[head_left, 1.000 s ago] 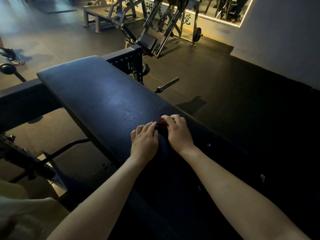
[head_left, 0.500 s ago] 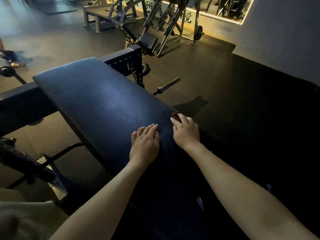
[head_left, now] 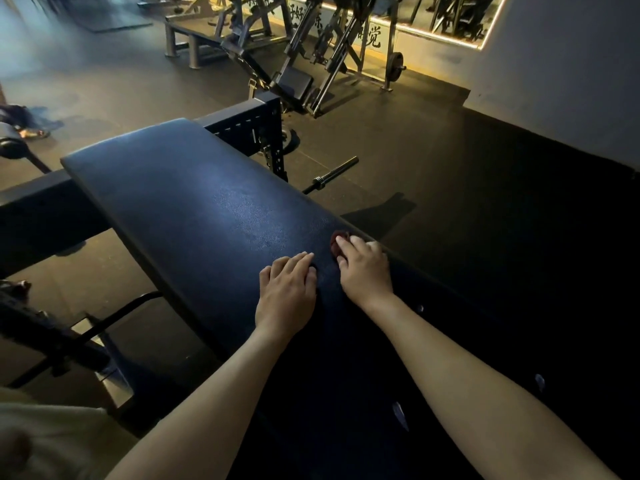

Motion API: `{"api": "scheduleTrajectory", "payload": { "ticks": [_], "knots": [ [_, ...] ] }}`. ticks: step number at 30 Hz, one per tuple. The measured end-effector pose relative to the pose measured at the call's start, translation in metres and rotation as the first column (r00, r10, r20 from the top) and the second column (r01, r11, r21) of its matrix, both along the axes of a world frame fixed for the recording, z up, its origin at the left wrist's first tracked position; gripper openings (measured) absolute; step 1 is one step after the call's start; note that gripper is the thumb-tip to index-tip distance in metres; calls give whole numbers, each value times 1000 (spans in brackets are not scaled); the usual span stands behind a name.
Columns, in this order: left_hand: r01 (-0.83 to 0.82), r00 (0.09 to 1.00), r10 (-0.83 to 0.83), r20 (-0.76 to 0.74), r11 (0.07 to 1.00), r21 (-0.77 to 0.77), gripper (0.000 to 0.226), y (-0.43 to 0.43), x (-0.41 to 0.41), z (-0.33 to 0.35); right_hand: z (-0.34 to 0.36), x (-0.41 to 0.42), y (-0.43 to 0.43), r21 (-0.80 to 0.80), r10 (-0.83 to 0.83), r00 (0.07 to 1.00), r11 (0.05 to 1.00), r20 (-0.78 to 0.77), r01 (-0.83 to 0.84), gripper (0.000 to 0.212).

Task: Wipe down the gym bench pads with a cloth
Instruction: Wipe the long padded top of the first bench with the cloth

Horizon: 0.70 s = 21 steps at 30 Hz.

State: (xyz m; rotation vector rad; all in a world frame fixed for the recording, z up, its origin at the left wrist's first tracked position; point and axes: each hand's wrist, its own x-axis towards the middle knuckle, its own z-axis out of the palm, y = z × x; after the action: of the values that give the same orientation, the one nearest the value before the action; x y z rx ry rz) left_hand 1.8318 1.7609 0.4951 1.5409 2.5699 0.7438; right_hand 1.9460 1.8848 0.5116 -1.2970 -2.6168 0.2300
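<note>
Now the cloth (head_left: 336, 238) has swept right across the bench pad (head_left: 173, 202).
At the pad's right edge the right hand (head_left: 364, 270) grips it; the left hand (head_left: 287, 291) stays flat and relaxed beside it; the far half likely awaits wiping.

From the head view I see a left forearm (head_left: 207, 393) and a right forearm (head_left: 467, 375), both bare along all of their visible length. The left hand (head_left: 287, 292) and right hand (head_left: 365, 271) are bare too, with short, rounded fingernails. In the lower left corner lies a fold of pale cream fabric (head_left: 52, 441), soft and blurred, apparently clothing; I cannot tell which garment.
</note>
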Motion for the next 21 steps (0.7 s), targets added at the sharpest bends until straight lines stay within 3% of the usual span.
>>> {"api": "scheduleTrajectory", "payload": {
  "ticks": [5,8,11,13,16,19,21],
  "knots": [
    [9,986,-31,166,991,132,57,-5,-4,2,-9,-5,-66,13,213,939,976,-270,-217,37],
    [6,981,-44,189,980,200,54,-14,-7,4,-7,-1,-49,88,172,968,984,-184,-158,42],
    [-24,999,21,51,997,74,52,-33,-11,1,-3,-4,-30,14,-47,998,999,-46,48,49],
    [-23,1000,23,-14,1000,12,53,-43,-10,-2,-4,-8,-38,44,-28,999,999,-18,29,41],
    [-39,999,40,-30,999,14,54,-50,-12,-4,-9,-13,-75,126,97,988,989,-124,-81,33],
    [-45,999,45,-4,997,69,57,-56,-12,-5,-14,-17,-106,76,206,934,978,-291,-192,32],
    [-45,999,43,27,994,102,58,-59,-14,-4,-15,-17,-104,112,229,930,972,-287,-205,34]
  ]
}}
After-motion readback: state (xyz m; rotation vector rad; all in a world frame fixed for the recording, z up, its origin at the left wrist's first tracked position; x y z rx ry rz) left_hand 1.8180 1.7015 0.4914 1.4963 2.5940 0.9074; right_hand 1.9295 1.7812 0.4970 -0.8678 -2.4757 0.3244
